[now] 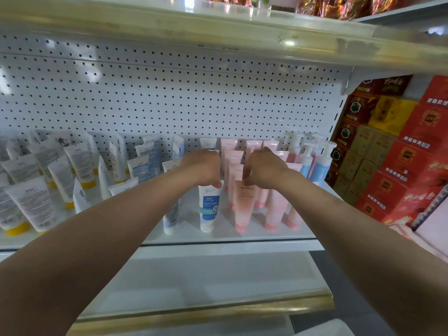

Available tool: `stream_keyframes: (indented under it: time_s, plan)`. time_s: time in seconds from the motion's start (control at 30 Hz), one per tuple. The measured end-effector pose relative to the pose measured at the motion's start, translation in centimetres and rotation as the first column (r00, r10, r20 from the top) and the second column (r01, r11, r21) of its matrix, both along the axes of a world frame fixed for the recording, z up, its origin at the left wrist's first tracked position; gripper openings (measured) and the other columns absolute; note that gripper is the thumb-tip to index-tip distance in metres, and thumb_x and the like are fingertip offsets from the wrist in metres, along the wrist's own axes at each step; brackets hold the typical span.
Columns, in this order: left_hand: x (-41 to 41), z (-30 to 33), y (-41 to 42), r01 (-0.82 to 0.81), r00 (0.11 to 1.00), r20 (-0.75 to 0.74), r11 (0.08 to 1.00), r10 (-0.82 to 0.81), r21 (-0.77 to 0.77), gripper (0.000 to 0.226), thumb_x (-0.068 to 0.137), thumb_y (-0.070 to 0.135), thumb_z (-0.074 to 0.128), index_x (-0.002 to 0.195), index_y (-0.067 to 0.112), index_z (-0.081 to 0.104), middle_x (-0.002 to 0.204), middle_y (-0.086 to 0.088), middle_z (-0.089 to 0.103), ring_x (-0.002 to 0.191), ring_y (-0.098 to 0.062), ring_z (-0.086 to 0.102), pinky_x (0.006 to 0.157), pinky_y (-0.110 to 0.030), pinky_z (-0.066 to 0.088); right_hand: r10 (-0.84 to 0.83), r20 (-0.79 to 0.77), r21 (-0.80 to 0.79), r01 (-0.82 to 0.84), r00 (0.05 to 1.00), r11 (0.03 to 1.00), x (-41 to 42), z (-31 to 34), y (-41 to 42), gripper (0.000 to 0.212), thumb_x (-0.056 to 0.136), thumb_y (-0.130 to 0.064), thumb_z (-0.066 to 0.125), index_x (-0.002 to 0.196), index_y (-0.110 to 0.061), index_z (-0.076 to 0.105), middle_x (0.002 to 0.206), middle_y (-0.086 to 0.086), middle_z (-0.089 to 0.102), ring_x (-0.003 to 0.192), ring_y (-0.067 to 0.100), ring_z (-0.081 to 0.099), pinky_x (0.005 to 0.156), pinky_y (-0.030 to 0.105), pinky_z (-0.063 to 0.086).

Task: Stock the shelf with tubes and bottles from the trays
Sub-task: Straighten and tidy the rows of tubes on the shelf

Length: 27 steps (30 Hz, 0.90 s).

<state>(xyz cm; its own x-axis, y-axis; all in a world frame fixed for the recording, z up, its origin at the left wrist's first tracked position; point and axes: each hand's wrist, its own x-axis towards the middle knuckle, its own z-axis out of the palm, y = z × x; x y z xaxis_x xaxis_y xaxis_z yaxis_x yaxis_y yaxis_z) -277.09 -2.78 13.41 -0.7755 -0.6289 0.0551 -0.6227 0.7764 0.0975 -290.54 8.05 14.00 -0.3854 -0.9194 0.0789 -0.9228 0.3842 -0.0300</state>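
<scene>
Arms reach in from six o'clock toward the middle of the white shelf [242, 235]. Near the centre, the left hand [202, 167] grips the crimped top of a white-and-blue tube [209, 207], fingers curled down over it; the tube stands on its cap at the front of a blue-labelled row. Just at three o'clock of it, the right hand [264, 167] pinches the top of a pink SYRINX tube [244, 206], which also stands cap-down at the head of its row. The two tubes stand just beside each other, apart by a narrow gap.

More pink tubes [275, 209] stand in rows behind and at three o'clock of the held one. Further toward three o'clock, at the shelf's end, stand pump bottles [320, 163] in blue and pink with white pump heads. Toward nine o'clock, white tubes with yellow caps [31, 204] lean back in loose rows, some tilted against each other. A white pegboard [169, 98] forms the back wall at twelve o'clock, under an upper shelf board [194, 27]. Red and yellow cartons [400, 154] are stacked at three o'clock beyond the shelf's upright.
</scene>
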Motion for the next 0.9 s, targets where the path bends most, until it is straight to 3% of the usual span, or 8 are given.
stream_keyframes:
  time_s: [0.17, 0.3, 0.47, 0.9]
  plan:
    - [-0.6, -0.1, -0.5, 0.013, 0.997, 0.071, 1.0, -0.014, 0.002, 0.038, 0.078, 0.044, 0.077, 0.064, 0.019, 0.052, 0.073, 0.004, 0.051, 0.081, -0.022, 0.055, 0.065, -0.03, 0.043, 0.004, 0.016, 0.022, -0.004, 1.0, 1.0, -0.2, -0.1, -0.1, 0.014, 0.087, -0.022, 0.074, 0.089, -0.035, 0.074, 0.091, -0.007, 0.057, 0.115, 0.02, 0.04, 0.083, 0.036, 0.049]
    - [-0.9, -0.2, -1.0, 0.028, 0.993, 0.11, 1.0, -0.028, 0.008, 0.04, 0.078, 0.046, 0.077, 0.063, 0.022, 0.049, 0.075, 0.003, 0.053, 0.082, -0.022, 0.056, 0.069, -0.031, 0.048, -0.005, 0.004, 0.008, 0.005, 1.0, 1.0, -0.5, -0.2, -0.1, 0.008, 0.085, -0.026, 0.074, 0.092, -0.029, 0.078, 0.087, -0.008, 0.057, 0.106, 0.019, 0.038, 0.084, 0.036, 0.05]
    - [-1.1, -0.3, -1.1, 0.036, 0.994, 0.104, 0.999, -0.034, -0.015, 0.043, 0.079, 0.044, 0.078, 0.061, 0.024, 0.043, 0.072, 0.005, 0.047, 0.082, -0.024, 0.054, 0.067, -0.031, 0.044, -0.018, 0.027, -0.012, 0.019, 0.999, 1.0, -0.8, -0.4, -0.1, 0.005, 0.083, -0.026, 0.075, 0.086, -0.028, 0.078, 0.086, -0.008, 0.062, 0.099, 0.017, 0.037, 0.075, 0.032, 0.044]
    - [-1.1, -0.4, -1.3, 0.038, 0.991, 0.128, 0.999, -0.036, -0.01, 0.042, 0.082, 0.046, 0.075, 0.062, 0.025, 0.044, 0.073, 0.005, 0.047, 0.08, -0.022, 0.052, 0.071, -0.031, 0.047, -0.045, 0.049, -0.028, 0.047, 0.998, 0.999, -1.0, -0.4, -0.1, 0.006, 0.077, -0.021, 0.077, 0.082, -0.019, 0.08, 0.084, -0.003, 0.074, 0.101, 0.017, 0.059, 0.075, 0.034, 0.057]
